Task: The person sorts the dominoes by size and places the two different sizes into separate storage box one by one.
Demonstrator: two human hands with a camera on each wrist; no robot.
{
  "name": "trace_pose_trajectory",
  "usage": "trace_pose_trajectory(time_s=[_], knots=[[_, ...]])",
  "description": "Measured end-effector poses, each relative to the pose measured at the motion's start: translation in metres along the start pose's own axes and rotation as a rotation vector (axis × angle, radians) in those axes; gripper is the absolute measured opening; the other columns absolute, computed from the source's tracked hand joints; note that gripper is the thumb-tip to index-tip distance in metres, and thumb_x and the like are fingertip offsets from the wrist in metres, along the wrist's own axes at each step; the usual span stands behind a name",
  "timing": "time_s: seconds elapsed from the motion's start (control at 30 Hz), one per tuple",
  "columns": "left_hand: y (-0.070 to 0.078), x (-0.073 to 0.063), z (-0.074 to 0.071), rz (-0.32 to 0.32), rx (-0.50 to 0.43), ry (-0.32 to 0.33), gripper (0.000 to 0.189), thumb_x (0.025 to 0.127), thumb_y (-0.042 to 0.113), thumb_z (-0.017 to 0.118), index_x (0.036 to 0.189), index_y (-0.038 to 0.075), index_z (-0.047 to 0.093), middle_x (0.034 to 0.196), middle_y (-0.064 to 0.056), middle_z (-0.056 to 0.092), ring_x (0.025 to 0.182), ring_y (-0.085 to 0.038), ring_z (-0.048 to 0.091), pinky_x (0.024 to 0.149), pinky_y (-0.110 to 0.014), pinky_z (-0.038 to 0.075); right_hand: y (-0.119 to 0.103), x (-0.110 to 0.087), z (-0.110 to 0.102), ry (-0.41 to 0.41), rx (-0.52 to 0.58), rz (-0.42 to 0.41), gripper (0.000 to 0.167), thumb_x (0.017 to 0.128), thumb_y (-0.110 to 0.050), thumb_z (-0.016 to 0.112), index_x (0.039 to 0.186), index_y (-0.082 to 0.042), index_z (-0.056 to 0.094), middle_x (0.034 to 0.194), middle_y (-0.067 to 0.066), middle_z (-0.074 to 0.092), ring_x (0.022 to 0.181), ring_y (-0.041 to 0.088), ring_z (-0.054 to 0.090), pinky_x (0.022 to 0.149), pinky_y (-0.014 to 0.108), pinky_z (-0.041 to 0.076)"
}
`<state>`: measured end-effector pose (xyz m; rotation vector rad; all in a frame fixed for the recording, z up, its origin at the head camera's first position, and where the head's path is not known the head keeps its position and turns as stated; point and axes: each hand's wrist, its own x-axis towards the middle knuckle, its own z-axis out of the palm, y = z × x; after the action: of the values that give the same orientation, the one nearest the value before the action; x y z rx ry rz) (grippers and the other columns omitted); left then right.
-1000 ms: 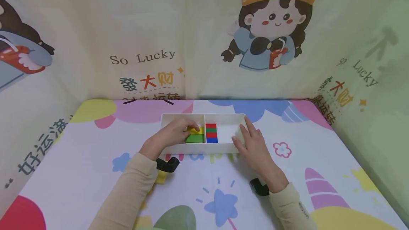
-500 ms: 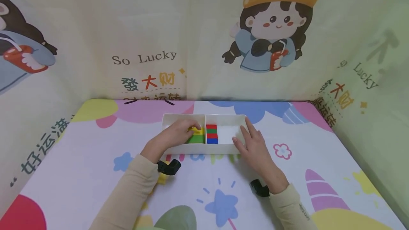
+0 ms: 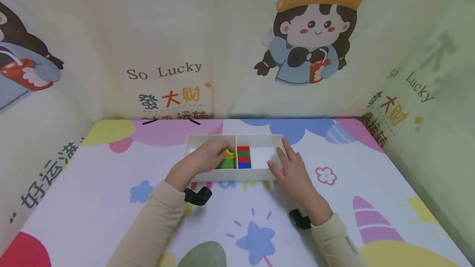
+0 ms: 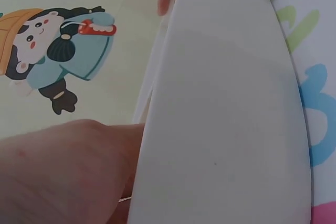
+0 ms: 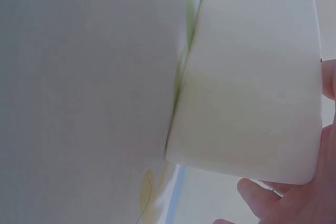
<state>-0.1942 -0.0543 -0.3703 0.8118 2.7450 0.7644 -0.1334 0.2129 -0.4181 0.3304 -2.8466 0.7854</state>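
A white two-compartment box (image 3: 211, 175) lies on the table. My left hand (image 3: 202, 156) reaches over its front wall into the left compartment. There, its bent finger and thumb pinch a yellow block (image 3: 229, 155); the hand hides part of it. A green block (image 3: 227, 163) lies just in front of the yellow one. With fingers spread, my right hand (image 3: 297, 174) holds the box's right end, its thumb over the front rim. In the left wrist view, the front wall (image 4: 220, 103) hides my left fingertips. The right wrist view shows right-hand fingers (image 5: 257, 198) beside the end wall.
In the right compartment, a row of red, green and blue blocks (image 3: 243, 158) stands against the divider (image 3: 236, 151). A colourfully printed cloth (image 3: 256, 242) covers the table. Patterned curtains (image 3: 237, 52) enclose the back and sides.
My left fingers have shifted slightly over the yellow block and cover more of it. The right hand keeps its place at the box's end. The head view has tilted a little.
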Motion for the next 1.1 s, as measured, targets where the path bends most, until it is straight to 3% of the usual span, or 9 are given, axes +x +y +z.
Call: trace_pose_trajectory(time_s=[0.2,0.43,0.7,0.87,1.1], knots=[[-0.001,-0.007,-0.001,0.001,-0.007,-0.008,0.027,0.099,0.006,0.054,0.123,0.007,0.065,0.128,-0.009,0.063,0.116,-0.025,0.055,0.106,-0.042,0.048,0.0,0.0,0.001,0.007,-0.005,-0.001,0.066,0.1,-0.035,0.053,0.146,0.009,0.038,0.165,0.019,0.014,0.147,0.045,0.025,0.12,0.064,0.015],[0.002,-0.025,-0.005,-0.015,-0.014,0.046,0.028,0.098,0.008,0.058,0.125,0.01,0.065,0.137,-0.009,0.058,0.132,-0.029,0.049,0.11,-0.047,0.045,-0.001,-0.002,0.003,-0.018,0.021,0.009,0.067,0.099,-0.036,0.054,0.146,0.009,0.039,0.166,0.018,0.013,0.148,0.045,0.025,0.12,0.064,0.014],[0.009,-0.057,-0.011,0.039,-0.047,0.144,0.028,0.097,0.008,0.06,0.124,0.011,0.065,0.133,-0.007,0.06,0.126,-0.027,0.055,0.104,-0.045,0.051,-0.001,0.0,0.003,0.003,-0.007,0.003,0.066,0.099,-0.036,0.054,0.146,0.009,0.039,0.165,0.018,0.014,0.147,0.045,0.026,0.12,0.064,0.015],[0.004,-0.078,-0.009,0.034,-0.041,0.195,0.028,0.097,0.009,0.061,0.124,0.015,0.064,0.133,-0.005,0.061,0.125,-0.025,0.056,0.101,-0.044,0.052,-0.001,-0.002,0.006,-0.019,-0.014,0.006,0.067,0.099,-0.037,0.054,0.147,0.009,0.038,0.165,0.019,0.014,0.149,0.042,0.023,0.12,0.065,0.014],[0.001,-0.1,-0.013,0.025,0.009,0.265,0.03,0.095,0.008,0.065,0.123,0.015,0.065,0.131,-0.005,0.063,0.123,-0.027,0.059,0.1,-0.046,0.053,-0.001,-0.001,0.004,0.017,-0.084,-0.016,0.068,0.1,-0.037,0.052,0.148,0.009,0.037,0.164,0.02,0.018,0.151,0.038,0.019,0.12,0.065,0.013]])
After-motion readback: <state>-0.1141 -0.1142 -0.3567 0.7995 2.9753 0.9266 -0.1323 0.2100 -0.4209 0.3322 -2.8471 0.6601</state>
